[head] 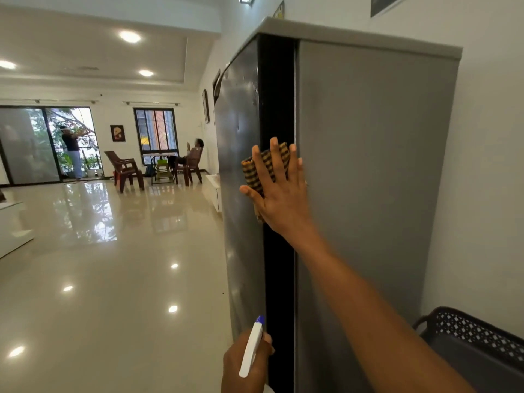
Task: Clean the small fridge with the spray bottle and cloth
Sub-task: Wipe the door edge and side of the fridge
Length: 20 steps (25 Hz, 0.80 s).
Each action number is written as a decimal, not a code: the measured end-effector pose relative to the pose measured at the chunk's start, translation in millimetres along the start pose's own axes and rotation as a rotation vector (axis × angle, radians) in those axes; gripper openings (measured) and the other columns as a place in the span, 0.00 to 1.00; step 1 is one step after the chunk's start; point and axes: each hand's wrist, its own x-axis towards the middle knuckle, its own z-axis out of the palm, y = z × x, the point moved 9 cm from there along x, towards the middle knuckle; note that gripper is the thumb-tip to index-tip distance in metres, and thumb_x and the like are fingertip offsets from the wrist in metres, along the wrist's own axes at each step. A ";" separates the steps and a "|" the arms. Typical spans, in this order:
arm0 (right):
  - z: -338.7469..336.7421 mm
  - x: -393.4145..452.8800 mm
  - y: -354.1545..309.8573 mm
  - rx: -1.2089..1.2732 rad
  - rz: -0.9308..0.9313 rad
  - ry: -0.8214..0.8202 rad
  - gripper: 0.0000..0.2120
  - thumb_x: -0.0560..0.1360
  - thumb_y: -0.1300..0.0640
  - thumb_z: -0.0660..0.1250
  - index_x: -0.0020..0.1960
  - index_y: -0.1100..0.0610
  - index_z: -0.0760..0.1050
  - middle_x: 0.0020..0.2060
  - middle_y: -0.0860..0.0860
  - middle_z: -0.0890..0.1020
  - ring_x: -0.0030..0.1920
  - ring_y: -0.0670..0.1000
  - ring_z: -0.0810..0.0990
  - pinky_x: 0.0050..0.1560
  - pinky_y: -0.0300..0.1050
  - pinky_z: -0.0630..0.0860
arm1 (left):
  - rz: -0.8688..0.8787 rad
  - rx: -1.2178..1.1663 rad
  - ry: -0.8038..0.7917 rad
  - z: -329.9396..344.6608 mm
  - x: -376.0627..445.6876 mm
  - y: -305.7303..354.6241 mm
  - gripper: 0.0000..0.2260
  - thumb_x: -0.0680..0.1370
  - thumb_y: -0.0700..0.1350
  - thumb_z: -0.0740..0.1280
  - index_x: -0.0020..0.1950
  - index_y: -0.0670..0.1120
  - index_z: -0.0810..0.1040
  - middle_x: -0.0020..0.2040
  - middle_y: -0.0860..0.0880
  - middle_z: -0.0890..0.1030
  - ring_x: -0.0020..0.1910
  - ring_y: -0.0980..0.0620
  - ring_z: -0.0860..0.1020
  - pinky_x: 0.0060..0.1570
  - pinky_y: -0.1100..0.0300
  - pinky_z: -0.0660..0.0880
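My right hand (279, 191), fingers spread, presses the checked cloth (265, 168) on the fridge (368, 165) door seam, running 12-to-6; my left hand (245, 364) grips the spray bottle (252, 347).

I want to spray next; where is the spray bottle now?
In the head view, bottom centre: the left hand holds the spray bottle low beside the fridge door's dark edge.

Glossy cream tile floor (99, 293) runs out to the left of both hands. The grey fridge (368, 165) stands on it right at the hands, brown plastic chairs (124, 170) sit far off beyond the left one, and a black basket (476, 344) is low to the right.
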 end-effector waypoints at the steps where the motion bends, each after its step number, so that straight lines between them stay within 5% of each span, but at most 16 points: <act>1: -6.4 17.2 0.9 -0.012 0.006 0.003 0.36 0.80 0.31 0.51 0.83 0.48 0.51 0.82 0.56 0.49 0.81 0.65 0.42 0.79 0.65 0.45 | 0.026 -0.015 0.018 -1.0 3.1 10.9 0.10 0.76 0.38 0.69 0.36 0.50 0.81 0.33 0.46 0.84 0.31 0.52 0.81 0.38 0.65 0.75; 7: -34.1 99.9 3.6 -0.050 0.026 0.029 0.36 0.81 0.35 0.51 0.83 0.49 0.48 0.82 0.58 0.46 0.80 0.67 0.41 0.77 0.64 0.39 | 0.177 -0.070 0.080 2.9 22.7 100.5 0.09 0.79 0.43 0.65 0.39 0.46 0.79 0.34 0.43 0.82 0.32 0.50 0.81 0.34 0.51 0.80; 20: -66.5 168.8 9.6 -0.042 0.048 0.003 0.32 0.81 0.37 0.51 0.82 0.45 0.51 0.82 0.58 0.50 0.80 0.68 0.44 0.78 0.64 0.40 | 0.296 -0.039 0.084 -5.4 58.2 207.4 0.06 0.79 0.46 0.64 0.49 0.46 0.79 0.39 0.44 0.83 0.37 0.47 0.83 0.33 0.55 0.83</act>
